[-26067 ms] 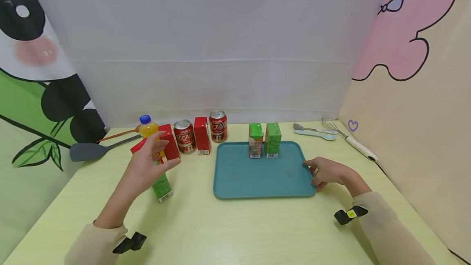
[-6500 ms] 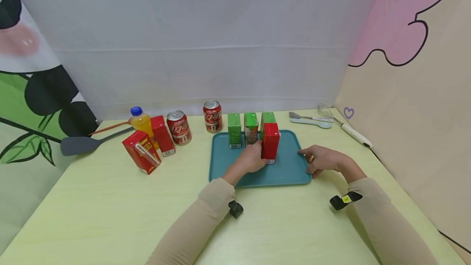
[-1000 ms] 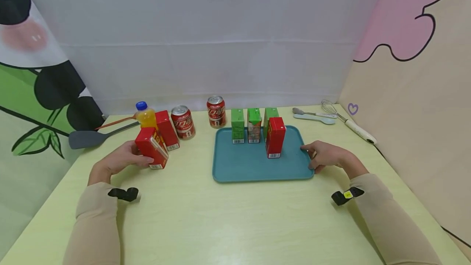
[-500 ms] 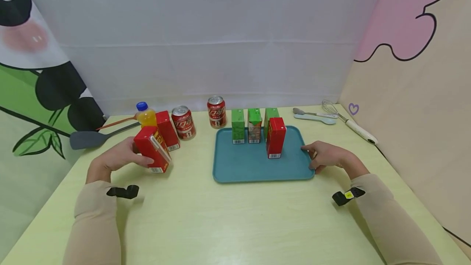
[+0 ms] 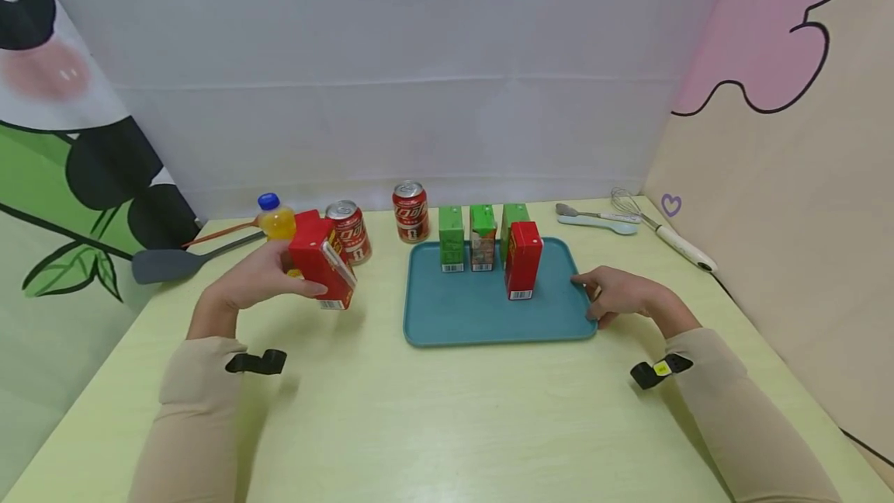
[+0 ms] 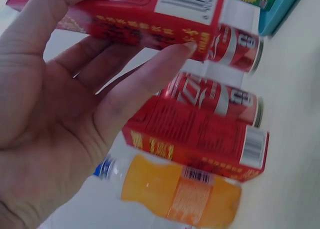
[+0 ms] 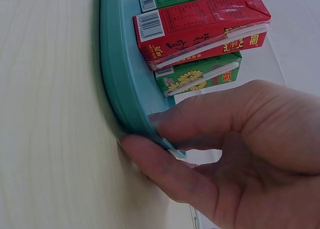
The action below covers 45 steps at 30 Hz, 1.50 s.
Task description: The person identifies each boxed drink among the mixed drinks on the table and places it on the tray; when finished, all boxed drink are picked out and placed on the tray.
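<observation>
A red drink carton (image 5: 323, 262) with a straw on its side is gripped between the thumb and fingers of my left hand (image 5: 261, 278); it tilts over the table left of the tray. In the left wrist view the carton (image 6: 145, 19) shows its barcode end. My right hand (image 5: 615, 296) pinches the right rim of the teal tray (image 5: 454, 324), thumb and fingers on either side of the edge in the right wrist view. On the tray stand one red carton (image 5: 524, 261) and three green cartons, including a green carton (image 5: 451, 239) at the left.
Behind the held carton stand an orange juice bottle (image 5: 277, 222), another red carton (image 6: 200, 139), and a red can (image 5: 349, 231). A second can (image 5: 410, 212) stands behind the tray. A grey spatula (image 5: 168, 264) lies at left; a whisk (image 5: 663, 243) and spoon-like utensils (image 5: 601, 223) lie at right.
My left hand has lifted the red carton and carried it to the right, past the bottle. The right hand stays on the tray rim. Earlier, another red carton was put on the tray.
</observation>
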Tool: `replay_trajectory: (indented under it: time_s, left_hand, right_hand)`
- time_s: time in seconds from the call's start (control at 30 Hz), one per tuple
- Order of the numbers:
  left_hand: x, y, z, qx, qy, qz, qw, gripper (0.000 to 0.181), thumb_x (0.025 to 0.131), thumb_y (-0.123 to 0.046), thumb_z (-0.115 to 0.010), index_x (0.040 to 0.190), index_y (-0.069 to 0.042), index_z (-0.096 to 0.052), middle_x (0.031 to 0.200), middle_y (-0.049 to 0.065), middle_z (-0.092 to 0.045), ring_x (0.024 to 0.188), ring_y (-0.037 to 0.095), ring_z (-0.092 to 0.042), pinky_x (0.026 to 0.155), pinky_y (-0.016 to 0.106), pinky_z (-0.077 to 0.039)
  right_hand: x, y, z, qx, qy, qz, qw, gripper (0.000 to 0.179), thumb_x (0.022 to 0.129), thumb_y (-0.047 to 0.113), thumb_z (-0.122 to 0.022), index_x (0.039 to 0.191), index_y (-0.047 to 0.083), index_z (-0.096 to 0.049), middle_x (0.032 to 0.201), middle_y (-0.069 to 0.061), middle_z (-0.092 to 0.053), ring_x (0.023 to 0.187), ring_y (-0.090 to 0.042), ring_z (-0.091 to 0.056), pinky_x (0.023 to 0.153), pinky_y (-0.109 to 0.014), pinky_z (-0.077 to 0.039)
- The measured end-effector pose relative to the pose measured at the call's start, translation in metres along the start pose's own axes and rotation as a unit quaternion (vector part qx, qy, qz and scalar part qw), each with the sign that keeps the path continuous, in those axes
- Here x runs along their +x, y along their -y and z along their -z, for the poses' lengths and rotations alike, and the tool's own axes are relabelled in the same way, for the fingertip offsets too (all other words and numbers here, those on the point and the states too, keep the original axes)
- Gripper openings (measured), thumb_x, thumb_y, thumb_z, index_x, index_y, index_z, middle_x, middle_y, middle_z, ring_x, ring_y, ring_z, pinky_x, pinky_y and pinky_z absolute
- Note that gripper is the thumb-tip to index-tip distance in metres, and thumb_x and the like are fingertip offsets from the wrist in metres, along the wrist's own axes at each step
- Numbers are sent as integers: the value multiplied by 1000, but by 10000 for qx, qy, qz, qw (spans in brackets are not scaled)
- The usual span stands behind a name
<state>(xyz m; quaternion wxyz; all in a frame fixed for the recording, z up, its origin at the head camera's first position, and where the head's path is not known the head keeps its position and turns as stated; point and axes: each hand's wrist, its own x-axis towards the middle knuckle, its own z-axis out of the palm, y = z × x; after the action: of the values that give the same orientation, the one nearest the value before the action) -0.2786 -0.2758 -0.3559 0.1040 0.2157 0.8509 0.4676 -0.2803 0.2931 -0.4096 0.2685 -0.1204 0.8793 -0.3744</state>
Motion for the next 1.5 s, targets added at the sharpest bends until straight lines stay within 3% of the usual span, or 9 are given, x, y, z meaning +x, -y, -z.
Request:
replay_trajectory:
  time_s: [0.17,0.53,0.7,0.9,1.03,1.17,1.37,1.5]
  left_hand:
    - [15,-7,-16,-331,-254,55,9991,56,85,-17,-81,132,-2,-55,127,14,-63,115,30,-58,84,39,-58]
    - [38,-26,-59,-541,-658,-19,9964,50,87,-25,-80,127,-2,-63,121,13,-67,108,30,-62,82,37,-58]
    - [48,-40,-83,-681,-521,-145,9962,49,87,-29,-80,128,-7,-65,122,8,-68,113,31,-61,85,43,-57]
    - [64,-50,-113,-644,-348,-39,9973,60,85,-33,-81,137,-11,-59,131,6,-63,122,32,-56,87,43,-57]
    - [74,-55,-131,-654,-316,-213,9971,62,86,-29,-80,141,-10,-56,131,7,-62,120,33,-57,87,43,-57]
    - [84,-57,-146,-730,-272,-309,9965,64,86,-25,-80,143,-10,-54,130,6,-62,119,33,-58,87,42,-57]
    - [95,-60,-164,-761,-175,-138,9969,68,85,-24,-81,145,-9,-52,129,6,-64,117,30,-60,82,38,-59]
    - [100,-64,-174,-691,-122,-208,9973,67,86,-22,-81,145,-9,-52,129,5,-63,118,28,-59,83,37,-58]
  right_hand:
    - [-1,0,0,13,-2,-20,10000,79,81,-5,-69,150,-12,-32,101,-17,-45,96,-27,-55,74,-38,-60]
    - [-1,2,0,25,38,-20,10000,79,81,-4,-69,150,-12,-32,107,-19,-46,98,-28,-55,75,-38,-60]
    - [-1,2,1,74,50,-6,10000,79,81,-4,-69,150,-12,-31,106,-19,-46,96,-27,-56,76,-39,-60]
    - [-1,0,1,93,53,1,9999,78,81,-5,-69,150,-12,-31,105,-19,-47,97,-27,-55,76,-39,-60]
    - [-1,0,1,112,57,-4,9999,78,81,-5,-69,150,-12,-31,102,-18,-45,97,-27,-54,76,-39,-60]
    - [0,0,2,123,56,-56,9999,79,81,-5,-69,150,-12,-31,101,-18,-45,96,-27,-55,76,-38,-60]
    - [2,-2,2,150,76,-117,9998,80,81,-5,-70,150,-11,-31,103,-18,-46,96,-27,-55,76,-38,-60]
    - [1,-2,2,118,102,-95,9998,80,81,-4,-70,150,-12,-30,106,-19,-46,95,-27,-56,76,-38,-60]
